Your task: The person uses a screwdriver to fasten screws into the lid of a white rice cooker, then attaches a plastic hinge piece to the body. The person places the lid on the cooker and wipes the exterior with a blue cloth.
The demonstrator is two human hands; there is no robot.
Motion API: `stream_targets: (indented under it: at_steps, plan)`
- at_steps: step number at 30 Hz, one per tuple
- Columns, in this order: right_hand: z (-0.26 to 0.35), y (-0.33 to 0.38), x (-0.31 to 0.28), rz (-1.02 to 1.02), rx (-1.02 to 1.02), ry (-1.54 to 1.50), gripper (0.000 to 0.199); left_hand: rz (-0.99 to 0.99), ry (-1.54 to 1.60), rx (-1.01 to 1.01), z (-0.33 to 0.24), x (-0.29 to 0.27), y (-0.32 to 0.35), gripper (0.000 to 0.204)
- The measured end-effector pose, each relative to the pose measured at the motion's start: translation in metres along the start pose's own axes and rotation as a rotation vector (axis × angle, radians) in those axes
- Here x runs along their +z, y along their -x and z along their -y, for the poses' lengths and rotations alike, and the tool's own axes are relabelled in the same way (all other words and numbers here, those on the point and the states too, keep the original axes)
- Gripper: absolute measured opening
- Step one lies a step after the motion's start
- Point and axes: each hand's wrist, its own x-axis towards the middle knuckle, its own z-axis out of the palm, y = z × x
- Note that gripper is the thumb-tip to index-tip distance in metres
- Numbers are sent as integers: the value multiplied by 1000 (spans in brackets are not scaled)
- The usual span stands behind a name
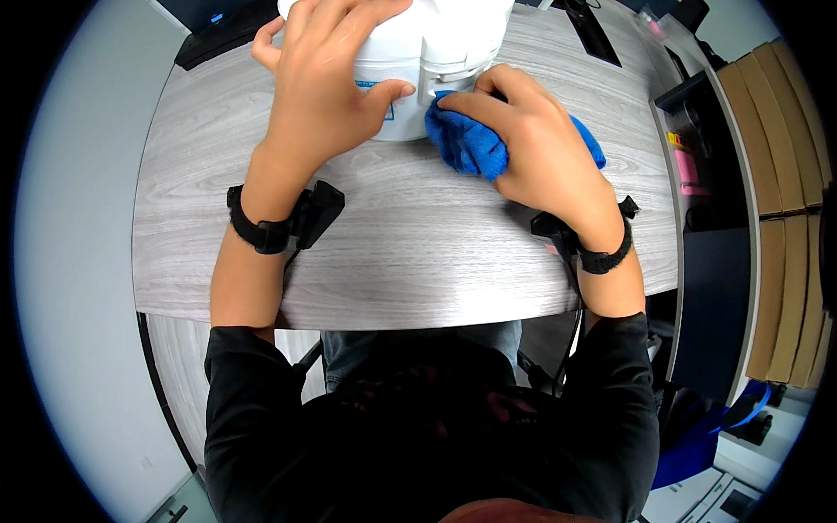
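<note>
A white plastic appliance (pixel 453 39) with rounded sides and a blue-edged label stands at the far middle of the desk, its top cut off by the picture's upper edge. Spread over its left side, my left hand (pixel 327 78) rests on it with the thumb across the front near the label. My right hand (pixel 540 135) is closed round a bunched blue cloth (pixel 466 135). The cloth touches the lower front right of the appliance, and one end of it sticks out on the far side of my hand.
The grey wood-grain desk (pixel 418 244) has its curved front edge by my lap. A dark shelf unit (pixel 719 270) with small pink and yellow items borders it on the right, with cardboard boxes (pixel 776 131) beyond. A black object (pixel 227 35) lies at the far left.
</note>
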Motion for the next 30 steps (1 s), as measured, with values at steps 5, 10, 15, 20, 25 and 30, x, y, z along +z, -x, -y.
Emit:
stream_targets:
  at_steps: [5,10,15,20,25,30]
  plan:
    - [8,-3,-14,-120,-36,-93,49,-47,-71,7,-6,2,-1,78]
    - [2,-6,-9,-260,-66,-5,49,-69,-94,19,-12,6,0,75]
    - [5,-6,-2,-300,-70,52,49,-33,-34,47,-20,-3,-1,63]
    - [11,-3,1,-268,-44,131,50,-26,-14,77,-19,-5,-4,56]
    - [16,0,4,-207,11,114,46,-9,3,77,-17,-8,-5,55]
    - [15,3,9,-125,51,123,46,-15,8,75,-18,-8,-5,56]
